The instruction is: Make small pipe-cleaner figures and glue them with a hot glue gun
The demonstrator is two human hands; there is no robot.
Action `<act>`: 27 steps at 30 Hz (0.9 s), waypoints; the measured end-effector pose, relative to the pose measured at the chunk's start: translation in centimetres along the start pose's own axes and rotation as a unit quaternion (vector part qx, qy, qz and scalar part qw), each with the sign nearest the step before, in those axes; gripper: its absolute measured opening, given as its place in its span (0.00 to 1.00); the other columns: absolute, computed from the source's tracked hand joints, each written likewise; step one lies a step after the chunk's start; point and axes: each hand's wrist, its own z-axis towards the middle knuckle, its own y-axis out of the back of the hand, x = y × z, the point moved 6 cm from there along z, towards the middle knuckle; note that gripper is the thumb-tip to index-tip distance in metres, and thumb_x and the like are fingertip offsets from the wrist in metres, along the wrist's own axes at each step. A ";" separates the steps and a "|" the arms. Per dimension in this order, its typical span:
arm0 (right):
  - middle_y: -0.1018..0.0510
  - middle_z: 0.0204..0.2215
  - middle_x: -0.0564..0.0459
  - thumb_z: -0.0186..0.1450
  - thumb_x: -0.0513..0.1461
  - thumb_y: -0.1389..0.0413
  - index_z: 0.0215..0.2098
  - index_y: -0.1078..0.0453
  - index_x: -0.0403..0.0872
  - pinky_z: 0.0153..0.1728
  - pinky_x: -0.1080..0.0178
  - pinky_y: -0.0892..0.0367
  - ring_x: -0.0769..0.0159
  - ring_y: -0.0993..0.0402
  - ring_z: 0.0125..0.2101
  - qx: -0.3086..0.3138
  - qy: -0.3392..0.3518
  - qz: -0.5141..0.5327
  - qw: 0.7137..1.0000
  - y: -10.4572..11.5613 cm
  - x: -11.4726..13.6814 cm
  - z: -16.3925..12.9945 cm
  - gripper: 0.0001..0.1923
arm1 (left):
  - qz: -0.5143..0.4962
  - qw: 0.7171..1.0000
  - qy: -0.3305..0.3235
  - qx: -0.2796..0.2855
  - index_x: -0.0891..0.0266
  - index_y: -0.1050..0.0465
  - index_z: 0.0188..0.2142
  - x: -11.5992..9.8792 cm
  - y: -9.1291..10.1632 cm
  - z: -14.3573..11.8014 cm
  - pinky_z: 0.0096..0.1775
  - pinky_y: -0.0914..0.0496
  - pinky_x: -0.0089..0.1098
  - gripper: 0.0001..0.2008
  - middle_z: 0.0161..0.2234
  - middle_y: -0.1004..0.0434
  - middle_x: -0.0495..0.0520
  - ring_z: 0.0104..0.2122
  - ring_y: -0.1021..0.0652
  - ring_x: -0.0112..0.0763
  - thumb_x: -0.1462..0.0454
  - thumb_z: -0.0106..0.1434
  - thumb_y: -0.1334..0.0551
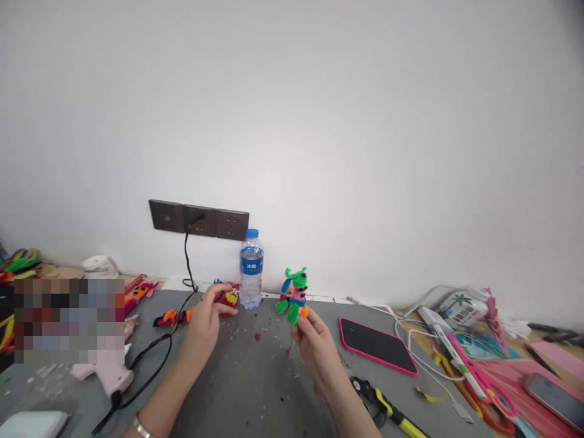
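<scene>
My right hand (pixel 316 345) pinches the lower end of a small pipe-cleaner figure (pixel 294 294) with a green head, blue ear, pink body and orange bits, and holds it upright above the grey table (pixel 255 389). My left hand (pixel 205 322) hovers over the table with its fingers apart and nothing in it. Its fingertips are close to a red and yellow craft piece (pixel 229 297) lying beside a water bottle (pixel 251 269). A bracelet shows on my left wrist.
A pink glue gun (pixel 107 377) with a black cord plugged into the wall sockets (pixel 198 219) lies at left. A phone in a pink case (pixel 376 344), yellow-handled pliers (pixel 387 409), pink scissors (pixel 479 380), cables and craft packs crowd the right. Pipe-cleaner scraps dot the table.
</scene>
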 end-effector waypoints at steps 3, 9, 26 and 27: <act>0.36 0.19 0.60 0.53 0.51 0.34 0.31 0.29 0.44 0.22 0.69 0.49 0.75 0.45 0.19 0.073 -0.105 -0.077 0.989 -1.1 -2.1 -0.7 0.20 | -0.026 0.996 0.005 -0.086 0.60 0.37 0.51 0.8 2.6 0.7 0.47 0.27 0.41 0.18 0.41 0.20 0.57 0.42 0.18 0.38 0.67 0.62 0.52; 0.37 0.14 0.64 0.51 0.57 0.38 0.29 0.37 0.46 0.16 0.70 0.52 0.76 0.46 0.13 0.083 -0.144 -0.181 0.969 -1.3 -4.5 -0.9 0.25 | 0.148 0.981 -0.033 -0.122 0.61 0.34 0.47 1.1 3.3 1.2 0.47 0.27 0.41 0.15 0.48 0.25 0.61 0.47 0.22 0.42 0.68 0.61 0.50; 0.30 0.18 0.56 0.51 0.52 0.39 0.26 0.36 0.48 0.19 0.65 0.41 0.66 0.34 0.18 0.019 -0.017 -0.353 0.935 -0.5 -4.2 -0.4 0.18 | 0.478 0.875 0.068 0.030 0.70 0.40 0.59 3.0 1.5 0.6 0.45 0.31 0.43 0.25 0.45 0.21 0.68 0.44 0.21 0.49 0.70 0.62 0.44; 0.30 0.18 0.56 0.52 0.52 0.40 0.26 0.35 0.48 0.20 0.65 0.41 0.66 0.35 0.19 0.019 -0.004 -0.361 0.933 -0.6 -3.9 -0.4 0.17 | 0.480 0.874 0.065 0.039 0.71 0.41 0.60 2.7 1.1 0.4 0.47 0.32 0.45 0.26 0.47 0.22 0.69 0.46 0.22 0.50 0.70 0.62 0.44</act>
